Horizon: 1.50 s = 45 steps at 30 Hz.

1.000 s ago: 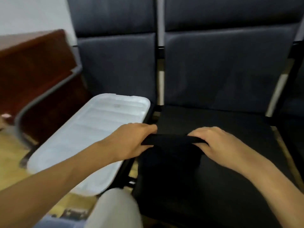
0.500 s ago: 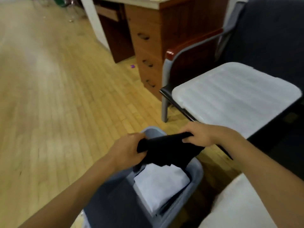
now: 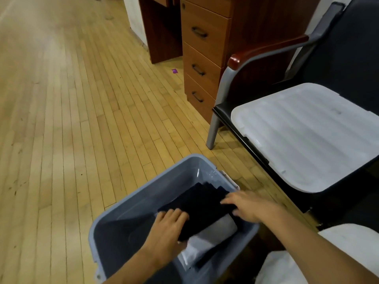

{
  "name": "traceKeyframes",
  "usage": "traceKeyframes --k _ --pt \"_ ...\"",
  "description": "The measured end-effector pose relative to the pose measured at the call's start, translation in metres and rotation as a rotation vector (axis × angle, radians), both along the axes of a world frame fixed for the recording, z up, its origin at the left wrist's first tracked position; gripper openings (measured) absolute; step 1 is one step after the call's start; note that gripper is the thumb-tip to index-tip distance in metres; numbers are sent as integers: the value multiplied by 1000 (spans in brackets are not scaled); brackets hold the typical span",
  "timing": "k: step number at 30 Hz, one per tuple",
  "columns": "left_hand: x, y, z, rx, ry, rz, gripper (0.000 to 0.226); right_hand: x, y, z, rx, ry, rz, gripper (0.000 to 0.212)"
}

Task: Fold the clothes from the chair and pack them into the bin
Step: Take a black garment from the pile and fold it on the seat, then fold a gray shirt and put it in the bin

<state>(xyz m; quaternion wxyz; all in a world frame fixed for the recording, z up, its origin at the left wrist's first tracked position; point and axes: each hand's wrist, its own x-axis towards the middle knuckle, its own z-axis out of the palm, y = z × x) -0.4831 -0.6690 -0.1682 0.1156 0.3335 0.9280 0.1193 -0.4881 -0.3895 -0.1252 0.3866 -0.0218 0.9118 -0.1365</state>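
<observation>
Down in the blue-grey bin point(image 3: 131, 199) on the wood floor point(image 3: 61, 119), a folded black garment point(image 3: 202, 206) lies on top of a folded white one point(image 3: 211, 234) — both sit toward the right half of the bin. The left hand point(image 3: 167, 226) lies flat on the near-left edge of the black piece, fingers pretty much straight and pressing down on it, not curled around anything. The right hand point(image 3: 248, 206) rests on the right edge of the same piece with fingers spread out and extended, touching the fabric rather than pinching it. Just beside the bin on the right there's a dark chair point(image 3: 336, 58) with a white bin lid point(image 3: 307, 136) lying on its seat. Behind that — a brown set of drawers point(image 3: 203, 50).
</observation>
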Motion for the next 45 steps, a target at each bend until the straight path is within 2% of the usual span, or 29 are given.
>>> traceKeyframes --k 2,3,4,5,9,13,16,18,22,28,32,34,36,38,40,42,44,45 --pt "12 -1 -15 -137 -124 -74 80 10 6 1 194 -284 128 59" --pt "14 0 -18 -157 -193 -78 84 14 9 5 245 -369 167 57" --pt "12 2 -16 -145 -258 -48 81 17 13 9 256 -391 173 54" --pt "9 5 -14 -93 -241 -23 74 17 18 13 238 -368 138 51" --pt "-16 42 16 98 -99 16 45 23 45 37 -56 -15 -199 35" --pt "-36 124 67 357 -69 -75 26 50 82 75 -388 398 -492 18" --pt "-23 219 121 527 -69 -205 19 94 124 113 -502 655 -656 22" --pt "3 284 152 568 -79 -307 9 138 159 133 -504 783 -773 18" --pt "87 400 182 550 -125 -595 6 255 226 149 -352 975 -1011 19" --pt "274 543 152 361 -290 -1055 6 473 296 116 27 1107 -1563 17" --pt "395 597 123 313 -367 -1298 15 581 309 88 272 1056 -1887 12" --pt "448 618 110 290 -316 -1419 23 618 310 75 373 956 -1993 15" --pt "488 634 98 261 -215 -1520 32 641 309 64 385 845 -2104 19" --pt "523 647 86 192 -125 -1590 42 660 308 55 372 789 -2221 21" --pt "554 657 78 127 -120 -1618 51 675 307 49 412 781 -2305 22" --pt "587 668 74 112 -255 -1575 54 690 305 44 462 801 -2382 23" --pt "609 679 72 127 -496 -1444 52 697 301 43 487 808 -2416 21" --pt "619 686 70 137 -560 -1388 49 699 300 42 480 811 -2431 20"
